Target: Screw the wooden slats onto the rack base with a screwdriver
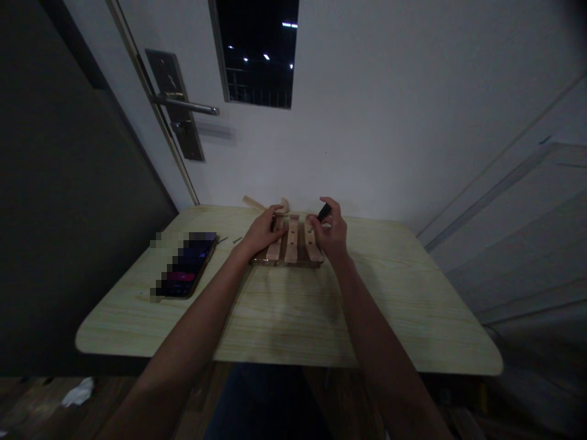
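Three pale wooden hook-shaped pieces, the middle one [292, 241] in plain sight, lie side by side across a brown board [300, 239] on the table. Dark holes show in the middle and right pieces. My left hand [263, 232] is closed around the board's left part, its fingers over the left wooden piece [274, 249]. In my right hand [334, 232] is a black-handled screwdriver [324, 212], held tilted between the fingers. Its thin shank points down to the upper hole of the right wooden piece [312, 243]; whether a screw sits there I cannot tell.
Behind the board lie another hooked wooden piece [285, 205] and a wooden stick [254, 203]. Two small screws [237, 240] rest left of my left hand, near a phone [192, 263]. The table [389, 305] stands against a white door with a lever handle [188, 105].
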`<state>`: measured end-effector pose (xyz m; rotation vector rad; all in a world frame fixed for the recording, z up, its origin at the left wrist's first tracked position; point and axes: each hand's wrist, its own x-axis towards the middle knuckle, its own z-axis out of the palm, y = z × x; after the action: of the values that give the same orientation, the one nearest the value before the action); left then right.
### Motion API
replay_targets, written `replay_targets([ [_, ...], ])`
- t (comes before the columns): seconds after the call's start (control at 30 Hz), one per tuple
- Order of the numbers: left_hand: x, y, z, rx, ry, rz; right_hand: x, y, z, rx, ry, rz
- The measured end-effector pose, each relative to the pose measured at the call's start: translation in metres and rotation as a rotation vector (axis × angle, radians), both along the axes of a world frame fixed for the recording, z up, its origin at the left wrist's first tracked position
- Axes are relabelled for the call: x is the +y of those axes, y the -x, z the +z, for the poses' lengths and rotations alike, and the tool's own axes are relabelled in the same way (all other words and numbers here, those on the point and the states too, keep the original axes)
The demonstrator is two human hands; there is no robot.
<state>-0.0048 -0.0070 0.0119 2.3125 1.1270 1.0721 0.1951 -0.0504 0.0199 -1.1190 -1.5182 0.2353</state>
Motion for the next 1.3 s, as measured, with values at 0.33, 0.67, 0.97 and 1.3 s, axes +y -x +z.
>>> replay_targets([
  [0.33, 0.001, -0.002, 0.002, -0.068, -0.067, 0.057, 0.007, -0.016, -0.002, 0.297, 0.053, -0.119],
  [0.67, -0.015, -0.003, 0.016, 0.027, -0.274, 0.302, -0.004, -0.016, 0.000, 0.363, 0.687, 0.354],
  [0.97, -0.004, 0.000, 0.008, -0.169, -0.237, 0.351, 0.013, -0.016, -0.025, 0.480, 0.415, 0.321],
  [1.3, 0.014, -0.002, -0.019, -0.542, 0.373, 0.004, 0.020, -0.028, -0.022, 0.524, 0.322, 0.154],
])
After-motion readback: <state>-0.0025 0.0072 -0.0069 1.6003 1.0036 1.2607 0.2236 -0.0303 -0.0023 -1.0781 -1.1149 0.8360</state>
